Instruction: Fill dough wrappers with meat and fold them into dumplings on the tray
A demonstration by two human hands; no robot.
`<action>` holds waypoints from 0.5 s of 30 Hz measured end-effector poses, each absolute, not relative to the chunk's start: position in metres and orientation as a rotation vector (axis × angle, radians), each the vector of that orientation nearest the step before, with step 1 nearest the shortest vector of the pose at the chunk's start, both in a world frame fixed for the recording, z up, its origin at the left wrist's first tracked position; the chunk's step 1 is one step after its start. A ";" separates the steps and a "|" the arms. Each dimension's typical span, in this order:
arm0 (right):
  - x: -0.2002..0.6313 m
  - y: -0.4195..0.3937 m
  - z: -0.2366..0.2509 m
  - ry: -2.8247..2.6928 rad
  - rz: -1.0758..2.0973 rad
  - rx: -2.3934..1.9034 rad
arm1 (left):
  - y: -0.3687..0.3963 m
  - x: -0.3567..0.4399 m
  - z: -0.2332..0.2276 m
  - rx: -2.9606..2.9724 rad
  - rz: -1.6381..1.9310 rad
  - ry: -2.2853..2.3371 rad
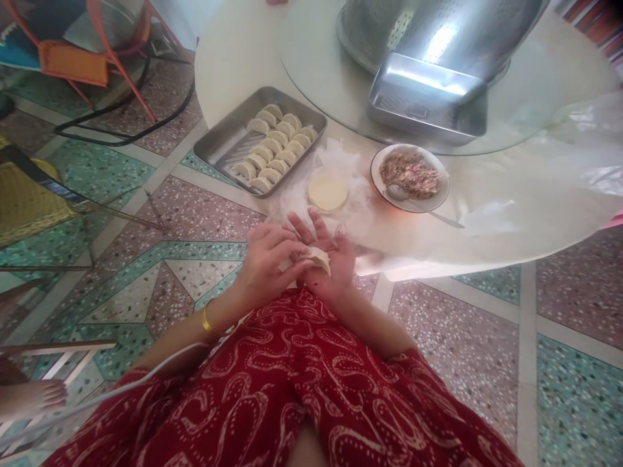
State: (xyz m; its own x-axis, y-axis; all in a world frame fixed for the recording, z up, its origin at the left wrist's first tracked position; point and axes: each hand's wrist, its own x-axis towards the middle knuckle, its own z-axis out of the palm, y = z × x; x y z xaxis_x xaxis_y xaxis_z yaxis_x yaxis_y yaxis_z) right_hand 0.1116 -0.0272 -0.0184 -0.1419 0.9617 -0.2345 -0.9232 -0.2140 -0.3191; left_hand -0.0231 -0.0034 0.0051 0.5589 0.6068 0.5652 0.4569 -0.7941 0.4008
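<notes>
A folded dumpling (317,259) lies in the palm of my right hand (329,267), just off the table's near edge and above my lap. The fingers of my left hand (267,259) pinch the dumpling's left edge. A stack of round wrappers (328,192) sits on the table right behind my hands. To its right stands a bowl of minced filling (409,176) with a spoon (406,194) in it. Left of the wrappers, a metal tray (219,144) holds several finished dumplings (272,150) in rows.
The round table (516,194) carries a glass turntable (321,78) with a steel colander (438,26) and a second metal tray (423,104). Thin plastic sheeting (574,149) lies at the right. Orange chairs (87,58) stand far left on the patterned floor. A person's foot (34,397) shows at bottom left.
</notes>
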 end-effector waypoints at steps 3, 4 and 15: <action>0.111 -0.027 -0.017 -0.103 1.749 -0.451 | -0.002 -0.023 0.004 2.597 1.061 0.898; 0.110 -0.027 -0.017 -0.093 1.755 -0.451 | -0.002 -0.023 0.003 2.598 1.057 0.898; 0.108 -0.027 -0.017 -0.056 1.815 -0.479 | -0.001 -0.026 0.005 2.659 0.961 0.829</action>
State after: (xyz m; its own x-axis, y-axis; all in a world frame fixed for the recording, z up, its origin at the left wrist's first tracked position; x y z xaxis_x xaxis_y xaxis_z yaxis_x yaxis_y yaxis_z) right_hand 0.1077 -0.0268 -0.0170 -0.2175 0.9313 -0.2921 -0.9114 -0.3010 -0.2808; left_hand -0.0261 -0.0007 0.0048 0.6324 0.5666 0.5283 0.4398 -0.8240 0.3572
